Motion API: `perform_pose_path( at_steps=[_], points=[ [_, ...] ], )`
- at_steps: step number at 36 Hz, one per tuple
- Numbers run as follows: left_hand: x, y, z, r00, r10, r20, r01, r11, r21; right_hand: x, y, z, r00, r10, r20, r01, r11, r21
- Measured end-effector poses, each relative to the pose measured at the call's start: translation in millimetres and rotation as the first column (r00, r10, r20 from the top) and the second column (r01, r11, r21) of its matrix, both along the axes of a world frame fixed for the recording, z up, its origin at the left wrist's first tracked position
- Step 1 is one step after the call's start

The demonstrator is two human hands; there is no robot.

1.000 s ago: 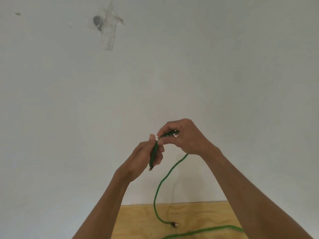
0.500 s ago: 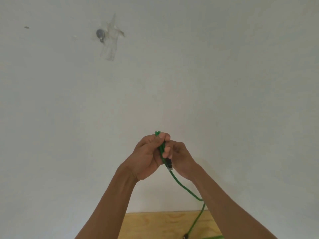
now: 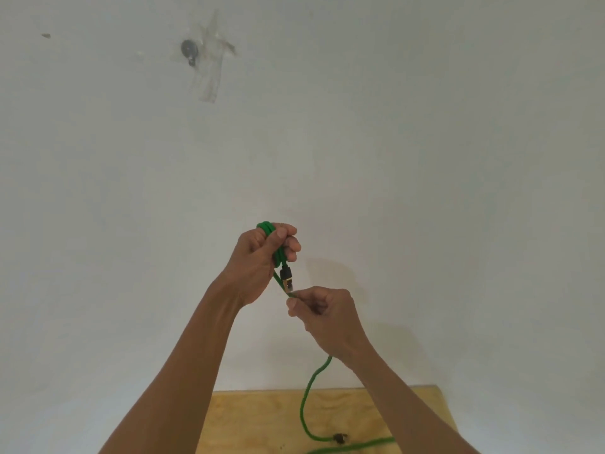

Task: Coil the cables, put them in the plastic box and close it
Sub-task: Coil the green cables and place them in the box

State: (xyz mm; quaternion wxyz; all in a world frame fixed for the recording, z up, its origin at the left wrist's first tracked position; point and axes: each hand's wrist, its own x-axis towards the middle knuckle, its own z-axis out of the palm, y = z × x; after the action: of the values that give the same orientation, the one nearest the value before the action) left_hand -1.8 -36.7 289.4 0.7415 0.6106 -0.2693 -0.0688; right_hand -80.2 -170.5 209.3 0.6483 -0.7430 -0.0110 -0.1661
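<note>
A green cable (image 3: 307,391) hangs from my hands down to the wooden table. My left hand (image 3: 258,260) is raised in front of the wall and grips a small coil of the cable, with a loop sticking out above the fist. A black and gold plug (image 3: 287,278) dangles just below that fist. My right hand (image 3: 322,317) is lower and to the right, pinching the cable just under the plug. The cable's other plug (image 3: 340,438) lies on the table. The plastic box is out of sight.
A light plywood table (image 3: 262,421) fills the bottom centre, its far edge against a white wall (image 3: 425,158). A metal hook under clear tape (image 3: 196,57) is fixed high on the wall.
My hands were pressed together at the cable half a second ago. Now my right hand has slid down along the cable while my left stays up with the coil.
</note>
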Motion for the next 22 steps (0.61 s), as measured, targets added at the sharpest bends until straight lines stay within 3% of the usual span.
perform_pose_path(
  at_steps=[3, 7, 11, 14, 17, 19, 22],
  points=[
    [5, 8, 1, 0.998, 0.039, 0.045, -0.04, 0.999, 0.02, -7, 3, -3, 1.0, -0.024, -0.005, 0.023, 0.998, -0.062],
    [9, 13, -7, 0.981, 0.09, 0.17, -0.13, 0.962, 0.239, -15, 10, 2, 0.998, -0.041, 0.037, 0.05, 0.962, -0.269],
    [1, 15, -16, 0.969, 0.045, 0.244, -0.151, 0.887, 0.437, -13, 3, 16, 0.989, -0.034, 0.147, 0.104, 0.855, -0.508],
    [-13, 17, -25, 0.985, -0.04, 0.165, -0.055, 0.844, 0.534, -2, -14, 38, 0.97, -0.011, 0.244, 0.146, 0.827, -0.542],
    [-29, 16, -31, 0.985, -0.151, -0.089, 0.174, 0.895, 0.41, 9, -31, 63, 0.976, 0.084, 0.202, 0.01, 0.904, -0.427],
    [-39, 13, -34, 0.953, -0.203, -0.226, 0.259, 0.933, 0.251, 16, -39, 73, 0.97, 0.161, 0.182, -0.096, 0.943, -0.32],
    [-50, 6, -33, 0.9, -0.294, -0.322, 0.329, 0.942, 0.058, 27, -45, 69, 0.969, 0.2, 0.149, -0.173, 0.969, -0.174]
  ],
)
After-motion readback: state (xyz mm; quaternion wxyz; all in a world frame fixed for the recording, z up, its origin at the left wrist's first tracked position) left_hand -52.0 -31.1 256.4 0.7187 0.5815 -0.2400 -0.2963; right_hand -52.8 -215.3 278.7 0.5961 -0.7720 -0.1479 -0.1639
